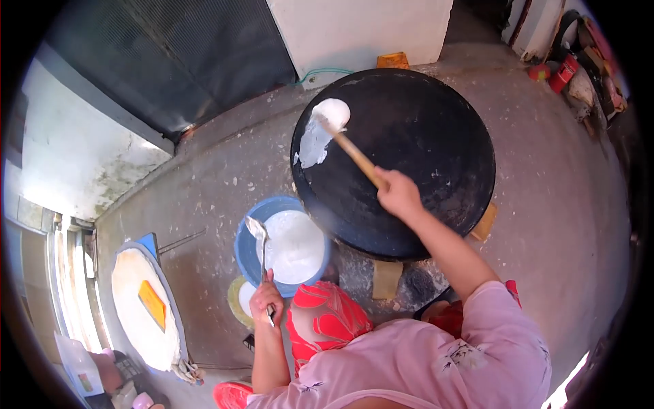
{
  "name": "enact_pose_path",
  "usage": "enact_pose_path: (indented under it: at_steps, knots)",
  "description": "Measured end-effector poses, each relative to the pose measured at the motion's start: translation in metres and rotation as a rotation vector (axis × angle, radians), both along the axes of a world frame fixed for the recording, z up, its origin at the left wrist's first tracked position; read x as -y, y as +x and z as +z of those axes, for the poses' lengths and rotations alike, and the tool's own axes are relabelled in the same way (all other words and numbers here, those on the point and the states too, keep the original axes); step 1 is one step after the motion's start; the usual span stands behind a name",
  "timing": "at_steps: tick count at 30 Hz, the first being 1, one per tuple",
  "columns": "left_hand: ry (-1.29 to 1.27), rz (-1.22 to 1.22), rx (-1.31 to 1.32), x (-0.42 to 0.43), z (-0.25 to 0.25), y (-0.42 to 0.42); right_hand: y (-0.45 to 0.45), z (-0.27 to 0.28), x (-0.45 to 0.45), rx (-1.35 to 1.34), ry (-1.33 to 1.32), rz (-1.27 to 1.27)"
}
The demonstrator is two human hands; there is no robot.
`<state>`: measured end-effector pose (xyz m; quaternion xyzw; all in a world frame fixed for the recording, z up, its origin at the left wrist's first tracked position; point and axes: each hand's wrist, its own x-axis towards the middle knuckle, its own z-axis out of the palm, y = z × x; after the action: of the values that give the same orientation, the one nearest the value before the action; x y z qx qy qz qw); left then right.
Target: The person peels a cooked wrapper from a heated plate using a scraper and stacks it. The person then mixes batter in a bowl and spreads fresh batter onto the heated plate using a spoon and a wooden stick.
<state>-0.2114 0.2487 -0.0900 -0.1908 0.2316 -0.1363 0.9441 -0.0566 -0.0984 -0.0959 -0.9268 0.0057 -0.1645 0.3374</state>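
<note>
My right hand (398,193) is closed round the wooden handle of a spreader (357,158), whose far end lies in white batter (315,143) near the left edge of a large round black griddle (409,157). A rounded white mound (334,112) of batter sits at that end. Below and left of the griddle, my left hand (266,300) grips a metal ladle (261,245), with its batter-coated bowl raised over the rim of a blue basin (243,253). White batter (294,247) fills much of the basin.
A stack of pale flatbreads (136,307) with an orange object (152,305) on it lies at the left. A yellowish bowl (236,300) sits beside the basin. Wooden blocks (387,278) are under the griddle's edge. A red can (563,73) and clutter stand at upper right.
</note>
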Motion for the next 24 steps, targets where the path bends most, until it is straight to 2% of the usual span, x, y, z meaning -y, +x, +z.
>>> enact_pose_path:
  at_steps: [2, 4, 6, 8, 10, 11, 12, 14, 16, 19, 20, 22, 23, 24]
  knots:
    - [0.021, 0.001, -0.06, 0.0, -0.014, -0.005, -0.009, 0.014, -0.005, -0.07, -0.215, 0.097]
    - [0.008, -0.005, -0.085, -0.001, -0.021, -0.007, 0.021, 0.005, 0.016, 0.051, -0.481, -0.055]
    - [0.005, 0.005, -0.163, -0.002, -0.025, -0.007, 0.039, 0.006, 0.034, -0.05, -0.434, -0.089]
    - [0.0, -0.009, -0.137, -0.006, -0.031, -0.008, 0.031, 0.001, 0.019, -0.043, -0.119, -0.128]
    - [-0.023, -0.022, -0.108, -0.001, -0.034, -0.002, 0.014, 0.007, -0.008, 0.017, -0.131, -0.037]
    - [-0.013, -0.016, -0.138, 0.003, -0.033, -0.002, 0.023, 0.013, -0.013, -0.086, -0.345, 0.062]
    - [0.003, -0.006, -0.168, 0.003, -0.031, -0.004, 0.037, 0.02, -0.005, -0.118, -0.507, 0.001]
    - [-0.005, -0.02, -0.17, 0.001, -0.035, -0.005, 0.059, 0.018, 0.028, -0.063, -0.504, -0.102]
    - [-0.016, -0.043, -0.158, -0.003, -0.034, -0.004, 0.048, 0.019, 0.027, -0.106, -0.449, -0.143]
    - [0.006, -0.028, -0.128, -0.004, -0.036, -0.004, -0.001, 0.005, 0.003, -0.022, -0.097, -0.018]
    - [0.003, -0.031, -0.125, -0.005, -0.038, -0.001, 0.003, 0.006, 0.007, -0.019, -0.101, -0.021]
    - [-0.01, -0.047, -0.121, -0.007, -0.041, -0.004, 0.014, 0.006, 0.023, -0.031, -0.471, -0.056]
    - [-0.006, -0.05, -0.131, -0.007, -0.041, -0.007, 0.032, 0.003, 0.042, -0.015, -0.535, -0.164]
    - [-0.003, -0.054, -0.149, -0.006, -0.039, -0.008, 0.043, 0.008, 0.057, -0.022, -0.479, -0.178]
